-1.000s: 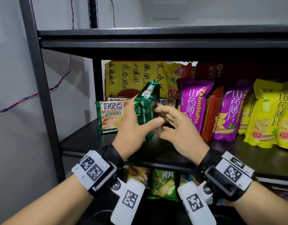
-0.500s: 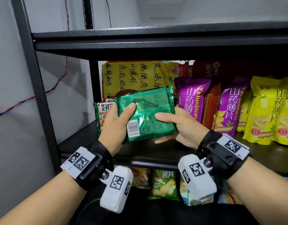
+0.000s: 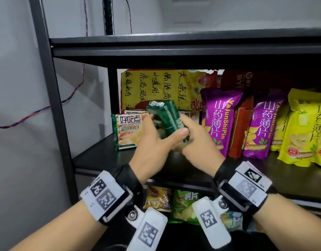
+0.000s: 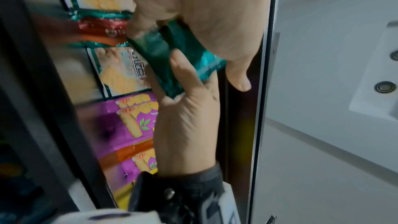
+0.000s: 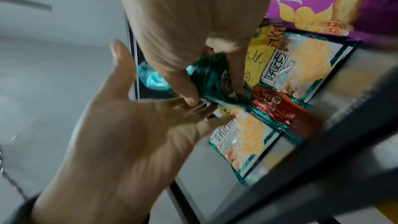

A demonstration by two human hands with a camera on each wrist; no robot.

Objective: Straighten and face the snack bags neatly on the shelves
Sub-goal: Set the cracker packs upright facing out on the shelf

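Observation:
A green foil snack bag [image 3: 165,118] is held edge-on and tilted above the middle shelf [image 3: 101,156], in front of the packs at its left end. My left hand [image 3: 156,140] grips it from the left, thumb across the front and fingers curled behind it. In the left wrist view the bag [image 4: 163,54] lies against the left palm [image 4: 204,14]. From the right, my right hand [image 3: 196,136] pinches the bag's lower end. The right wrist view shows its thumb and finger on the bag [image 5: 213,76]. A biscuit pack [image 3: 129,131] stands upright just left of the bag.
A big yellow bag [image 3: 156,87] leans at the back. To the right stand purple bags [image 3: 219,116], a red-brown pack [image 3: 241,131] and yellow bags [image 3: 304,127]. The upper shelf [image 3: 174,46] hangs close overhead. A black post [image 3: 53,105] bounds the left. More bags [image 3: 185,203] sit below.
Half a second ago both hands held the green bag flat with its barcode side toward me. They have since turned it edge-on and moved it slightly deeper over the shelf.

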